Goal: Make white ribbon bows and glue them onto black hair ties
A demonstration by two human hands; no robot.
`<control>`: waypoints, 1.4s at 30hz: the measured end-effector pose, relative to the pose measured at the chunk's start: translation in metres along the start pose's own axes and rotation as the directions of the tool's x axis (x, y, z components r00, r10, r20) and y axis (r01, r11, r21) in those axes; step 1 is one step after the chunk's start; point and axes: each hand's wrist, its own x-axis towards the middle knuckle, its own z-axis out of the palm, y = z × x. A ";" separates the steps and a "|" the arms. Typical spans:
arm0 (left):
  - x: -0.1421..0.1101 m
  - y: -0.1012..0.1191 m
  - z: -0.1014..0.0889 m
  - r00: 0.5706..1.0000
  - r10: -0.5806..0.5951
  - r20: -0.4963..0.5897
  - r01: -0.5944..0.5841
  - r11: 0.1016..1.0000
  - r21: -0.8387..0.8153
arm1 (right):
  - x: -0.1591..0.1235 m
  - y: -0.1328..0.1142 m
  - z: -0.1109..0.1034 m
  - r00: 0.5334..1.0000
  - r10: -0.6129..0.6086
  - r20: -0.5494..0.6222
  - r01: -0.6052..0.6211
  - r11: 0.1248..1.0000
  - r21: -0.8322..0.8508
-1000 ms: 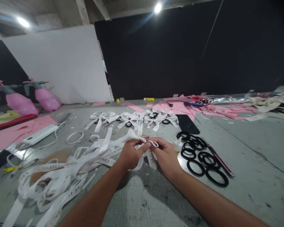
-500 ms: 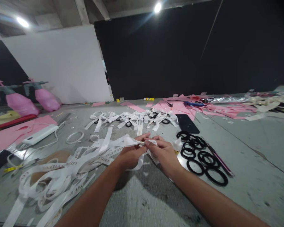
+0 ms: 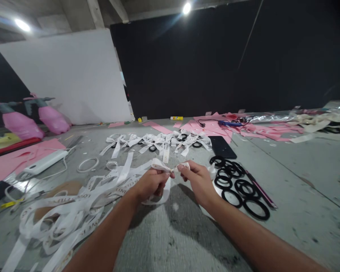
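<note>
A white ribbon bow (image 3: 159, 165) is held up over the grey table between my two hands. My left hand (image 3: 151, 183) is closed, pinching it near the knot in its middle. With thumb and fingers, my right hand (image 3: 197, 179) grips the loop on the other side. Tails of the ribbon hang below my left hand. On the left lies a loose heap of printed white ribbon (image 3: 85, 204). Beyond my hands, finished-looking white bows (image 3: 155, 141) with black rings lie in a row.
Several black rings (image 3: 256, 209) lie right of my right hand, beside a pink pen-like stick (image 3: 260, 189) and a dark phone-like slab (image 3: 222, 146). A white glue gun-like device (image 3: 47, 164) with a cord sits left. Pink spray bottles (image 3: 52, 119) and pink scraps (image 3: 209, 126) line the back.
My hands have moved slightly apart, my left one downward and left. The bow's loops now stretch out on both sides of the knot. The view has shifted a little.
</note>
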 end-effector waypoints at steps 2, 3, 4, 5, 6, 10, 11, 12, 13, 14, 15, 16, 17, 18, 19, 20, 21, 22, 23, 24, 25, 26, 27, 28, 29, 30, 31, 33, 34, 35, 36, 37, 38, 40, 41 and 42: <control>0.001 -0.002 -0.002 0.994 0.108 -0.009 -0.105 0.982 0.158 | -0.001 0.000 0.000 0.993 0.047 0.107 -0.049 0.999 0.018; 0.002 -0.003 -0.002 0.986 0.164 0.006 -0.161 0.962 0.220 | -0.001 0.000 0.000 0.985 0.043 0.170 -0.041 0.999 -0.015; 0.002 -0.004 -0.002 0.977 0.208 0.033 -0.209 0.939 0.272 | -0.002 0.000 0.001 0.973 0.020 0.229 0.000 0.996 -0.085; 0.003 -0.005 -0.001 0.969 0.239 0.065 -0.247 0.915 0.319 | -0.003 -0.001 0.001 0.960 -0.020 0.279 0.072 0.982 -0.176; 0.003 -0.005 0.000 0.963 0.252 0.096 -0.269 0.888 0.371 | -0.003 -0.001 0.002 0.946 -0.069 0.317 0.159 0.951 -0.266; 0.002 -0.004 0.006 0.968 0.180 0.175 -0.250 0.749 0.614 | -0.003 0.000 0.002 0.928 -0.190 0.322 0.325 0.834 -0.445; 0.001 -0.003 0.007 0.971 0.166 0.174 -0.239 0.724 0.647 | -0.002 0.001 0.002 0.944 -0.188 0.271 0.296 0.844 -0.446; 0.001 -0.002 0.007 0.972 0.164 0.168 -0.235 0.709 0.665 | -0.001 0.003 0.001 0.963 -0.172 0.208 0.249 0.867 -0.432; 0.001 -0.001 0.008 0.971 0.181 0.159 -0.240 0.700 0.673 | 0.001 0.005 0.001 0.978 -0.150 0.142 0.195 0.895 -0.401; 0.000 0.000 0.008 0.967 0.210 0.147 -0.253 0.693 0.675 | 0.002 0.007 0.000 0.989 -0.124 0.085 0.147 0.922 -0.358; 0.000 0.001 0.008 0.961 0.239 0.138 -0.268 0.684 0.679 | 0.004 0.009 0.000 0.994 -0.102 0.042 0.110 0.943 -0.313; 0.000 0.002 0.007 0.955 0.264 0.134 -0.282 0.673 0.684 | 0.005 0.011 0.000 0.996 -0.085 0.013 0.085 0.958 -0.274; -0.001 0.003 0.007 0.949 0.283 0.135 -0.296 0.663 0.688 | 0.006 0.013 0.001 0.997 -0.075 -0.006 0.072 0.967 -0.243; -0.001 0.003 0.006 0.944 0.299 0.141 -0.310 0.655 0.689 | 0.007 0.014 0.001 0.997 -0.070 -0.019 0.064 0.974 -0.217; -0.002 0.004 0.005 0.938 0.310 0.154 -0.327 0.650 0.686 | 0.007 0.015 0.002 0.997 -0.067 -0.024 0.061 0.979 -0.193; -0.003 0.005 0.004 0.933 0.315 0.172 -0.345 0.654 0.674 | 0.007 0.015 0.003 0.998 -0.065 -0.023 0.060 0.984 -0.170; -0.004 0.007 0.002 0.929 0.317 0.192 -0.362 0.665 0.653 | 0.007 0.015 0.003 0.998 -0.065 -0.016 0.062 0.987 -0.152; -0.005 0.008 0.001 0.925 0.318 0.209 -0.377 0.681 0.628 | 0.007 0.014 0.003 0.997 -0.071 -0.005 0.070 0.987 -0.142; -0.007 0.009 -0.001 0.921 0.319 0.225 -0.389 0.697 0.602 | 0.007 0.013 0.003 0.996 -0.085 0.010 0.086 0.986 -0.145; -0.007 0.010 -0.003 0.917 0.322 0.234 -0.397 0.714 0.576 | 0.006 0.011 0.002 0.994 -0.104 0.028 0.107 0.982 -0.157; -0.008 0.010 -0.004 0.916 0.326 0.236 -0.402 0.731 0.552 | 0.006 0.009 0.002 0.991 -0.121 0.048 0.128 0.977 -0.168; -0.008 0.010 -0.005 0.915 0.331 0.229 -0.402 0.747 0.529 | 0.006 0.007 0.001 0.990 -0.128 0.066 0.137 0.977 -0.163; -0.008 0.009 -0.005 0.917 0.338 0.214 -0.400 0.763 0.508 | 0.006 0.005 0.000 0.990 -0.115 0.081 0.125 0.984 -0.127; -0.007 0.008 -0.004 0.919 0.347 0.185 -0.392 0.778 0.490 | 0.006 0.004 0.000 0.992 -0.081 0.098 0.086 0.995 -0.058; -0.005 0.005 -0.002 0.924 0.354 0.146 -0.380 0.795 0.474 | 0.005 0.004 0.000 0.992 -0.035 0.119 0.031 0.999 0.039; -0.003 0.002 0.000 0.928 0.360 0.100 -0.364 0.811 0.457 | 0.005 0.004 0.000 0.990 0.007 0.142 -0.028 0.988 0.149; -0.001 -0.002 0.002 0.930 0.363 0.049 -0.347 0.829 0.439 | 0.004 0.005 0.001 0.985 0.036 0.169 -0.078 0.966 0.246; 0.004 -0.008 0.007 0.934 0.353 -0.046 -0.309 0.868 0.388 | 0.001 0.007 0.005 0.978 0.050 0.202 -0.117 0.934 0.336; 0.005 -0.011 0.009 0.935 0.344 -0.085 -0.293 0.885 0.361 | 0.000 0.008 0.006 0.981 0.050 0.189 -0.111 0.938 0.328; 0.007 -0.012 0.010 0.933 0.340 -0.117 -0.285 0.898 0.336 | -0.001 0.009 0.008 0.986 0.056 0.157 -0.100 0.951 0.291; 0.008 -0.013 0.010 0.929 0.342 -0.138 -0.286 0.905 0.315 | -0.003 0.009 0.009 0.991 0.066 0.117 -0.092 0.968 0.233; 0.008 -0.013 0.010 0.927 0.348 -0.140 -0.295 0.907 0.302 | -0.004 0.009 0.010 0.995 0.074 0.074 -0.086 0.982 0.169; 0.008 -0.013 0.009 0.923 0.362 -0.127 -0.314 0.904 0.291 | -0.004 0.008 0.010 0.996 0.076 0.036 -0.079 0.991 0.110; 0.008 -0.010 0.007 0.919 0.384 -0.093 -0.352 0.901 0.253 | -0.005 0.006 0.009 0.998 0.061 0.010 -0.062 0.998 0.016; 0.008 -0.008 0.007 0.919 0.384 -0.090 -0.357 0.907 0.222 | -0.005 0.004 0.008 0.999 0.050 0.019 -0.050 0.999 -0.016; 0.008 -0.007 0.007 0.921 0.376 -0.104 -0.352 0.916 0.190 | -0.004 0.003 0.007 0.999 0.040 0.031 -0.039 0.999 -0.039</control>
